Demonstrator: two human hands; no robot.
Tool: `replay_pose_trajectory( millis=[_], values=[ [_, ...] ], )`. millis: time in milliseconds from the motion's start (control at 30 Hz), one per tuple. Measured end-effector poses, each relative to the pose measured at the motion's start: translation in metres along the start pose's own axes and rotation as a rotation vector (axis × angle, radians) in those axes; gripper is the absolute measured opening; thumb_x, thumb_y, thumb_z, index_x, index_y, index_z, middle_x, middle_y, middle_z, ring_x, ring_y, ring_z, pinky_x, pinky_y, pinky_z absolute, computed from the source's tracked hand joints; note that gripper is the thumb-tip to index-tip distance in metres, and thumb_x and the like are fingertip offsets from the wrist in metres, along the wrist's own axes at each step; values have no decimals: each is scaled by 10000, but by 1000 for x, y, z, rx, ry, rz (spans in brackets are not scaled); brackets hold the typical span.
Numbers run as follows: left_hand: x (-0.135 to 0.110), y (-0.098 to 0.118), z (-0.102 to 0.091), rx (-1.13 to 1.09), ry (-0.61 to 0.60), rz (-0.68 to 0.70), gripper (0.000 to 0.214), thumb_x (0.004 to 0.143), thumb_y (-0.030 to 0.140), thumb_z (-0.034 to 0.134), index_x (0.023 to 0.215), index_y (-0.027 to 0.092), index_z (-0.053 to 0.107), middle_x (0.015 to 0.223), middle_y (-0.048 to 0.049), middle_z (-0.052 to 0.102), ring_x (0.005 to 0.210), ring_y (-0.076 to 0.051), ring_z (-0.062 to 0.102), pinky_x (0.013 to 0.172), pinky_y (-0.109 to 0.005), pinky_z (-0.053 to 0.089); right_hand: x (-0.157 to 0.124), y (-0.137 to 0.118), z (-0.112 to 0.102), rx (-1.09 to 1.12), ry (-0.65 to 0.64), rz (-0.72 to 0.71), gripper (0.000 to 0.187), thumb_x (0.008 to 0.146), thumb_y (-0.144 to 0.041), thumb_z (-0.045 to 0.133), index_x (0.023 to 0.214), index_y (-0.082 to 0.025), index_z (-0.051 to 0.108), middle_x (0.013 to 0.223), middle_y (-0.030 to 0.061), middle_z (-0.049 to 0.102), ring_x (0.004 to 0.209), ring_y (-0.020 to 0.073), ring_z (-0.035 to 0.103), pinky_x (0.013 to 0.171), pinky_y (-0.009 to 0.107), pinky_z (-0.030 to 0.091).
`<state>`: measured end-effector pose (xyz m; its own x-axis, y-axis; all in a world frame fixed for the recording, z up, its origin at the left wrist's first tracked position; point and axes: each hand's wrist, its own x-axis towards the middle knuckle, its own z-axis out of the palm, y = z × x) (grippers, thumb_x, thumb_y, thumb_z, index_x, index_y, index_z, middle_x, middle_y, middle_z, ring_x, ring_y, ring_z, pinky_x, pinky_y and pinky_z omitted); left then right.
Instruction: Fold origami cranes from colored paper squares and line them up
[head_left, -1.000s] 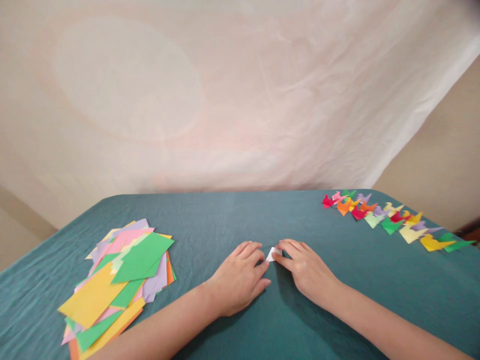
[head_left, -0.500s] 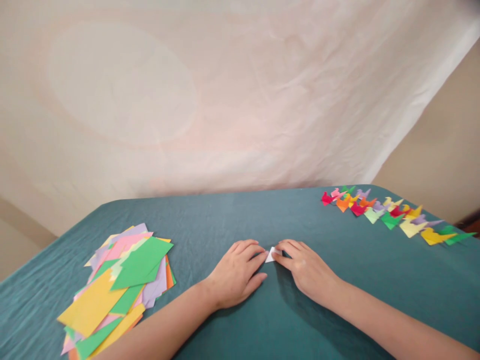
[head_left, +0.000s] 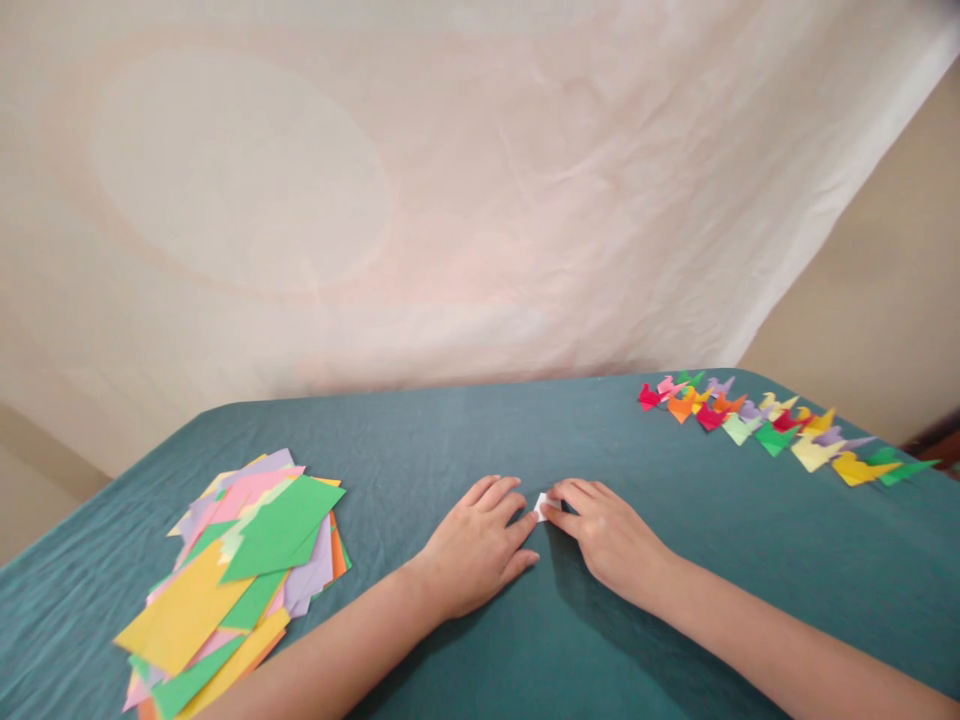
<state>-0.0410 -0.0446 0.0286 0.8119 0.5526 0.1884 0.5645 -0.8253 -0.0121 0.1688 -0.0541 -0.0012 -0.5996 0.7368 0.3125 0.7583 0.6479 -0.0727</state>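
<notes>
A small piece of folded white paper lies low over the cloth, between my two hands. My right hand pinches its right side, and the fingers cover part of it. From the other side, my left hand rests on the table with its fingers spread. One left fingertip reaches the paper's lower left edge; whether it presses on it I cannot tell. The paper's folds are too small to make out.
Loose sheets of coloured paper lie in an overlapping pile at the left. Folded paper birds in several colours stand in slanting rows at the right. A teal cloth covers the table, and a pale sheet hangs behind it.
The left fingers have spread a little, and one fingertip has come down to the paper's lower left edge. My right hand keeps its pinch. The view has shifted slightly.
</notes>
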Motion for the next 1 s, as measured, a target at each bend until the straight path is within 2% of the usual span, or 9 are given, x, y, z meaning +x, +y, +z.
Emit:
replay_pose_trajectory(
  millis=[467,633,1000],
  values=[
    [-3,-1,1,-6,17,-1,335,865,353,501,1167,210,504,1061,-69,540,1203,-234,373,1024,-418,280,1,-2,-8,-86,-53,27,298,852,-102,477,1097,-220,600,1010,73,589,991,206,499,812,345,387],
    [-3,-1,1,-18,4,-9,295,870,346,491,1131,213,529,1071,-69,524,1210,-247,362,1018,-426,284,0,5,-5,-115,-54,62,305,832,-68,456,1060,-176,626,1030,87,599,988,207,503,811,344,394],
    [-5,-1,1,-38,16,-19,299,872,319,487,1154,220,507,1090,-69,514,1208,-244,366,1007,-423,304,-7,14,2,14,23,103,377,812,-34,414,1086,-200,613,1088,70,594,1001,203,513,848,357,411]
  ],
)
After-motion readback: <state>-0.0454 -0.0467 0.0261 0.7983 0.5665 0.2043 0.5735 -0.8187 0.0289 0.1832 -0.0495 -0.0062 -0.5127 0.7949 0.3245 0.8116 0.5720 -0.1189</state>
